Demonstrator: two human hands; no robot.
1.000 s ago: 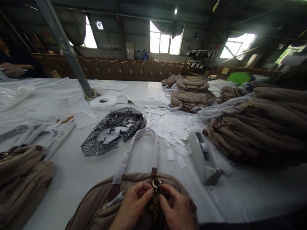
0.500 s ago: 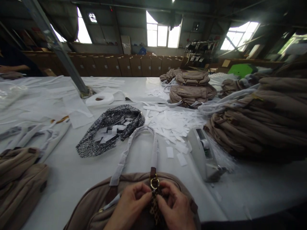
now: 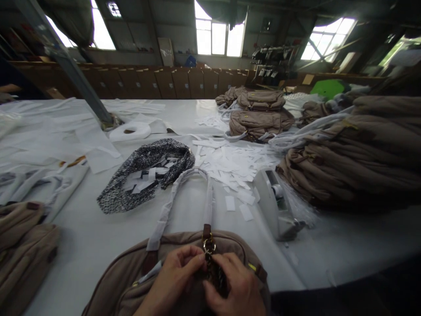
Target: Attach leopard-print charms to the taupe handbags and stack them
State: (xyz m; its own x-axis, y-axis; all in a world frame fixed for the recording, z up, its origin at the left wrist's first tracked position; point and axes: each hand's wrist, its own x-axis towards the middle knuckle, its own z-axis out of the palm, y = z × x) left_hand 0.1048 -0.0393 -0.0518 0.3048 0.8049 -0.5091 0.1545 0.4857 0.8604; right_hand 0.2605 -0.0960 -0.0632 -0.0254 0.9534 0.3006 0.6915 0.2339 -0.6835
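A taupe handbag lies in front of me, its handle wrapped in white paper and standing up. A gold ring hangs from the brown leather tab at the handle's right end. Below the ring dangles a dark leopard-print strip. Thumb and forefinger of my left hand pinch at the strip's upper end, just under the ring. My right hand curls around the strip from the right, thumb lower than the fingers. The exact contact at the fingertips is partly hidden.
Beyond the bag lie a black-and-white patterned bag holding white slips, a heap of paper slips and a tape dispenser. Taupe bags pile up at right and left. A metal post rises behind.
My right hand's fingers have spread and moved lower around the leopard-print strip, covering more of it. The left hand keeps its pinch. The view has shifted slightly.
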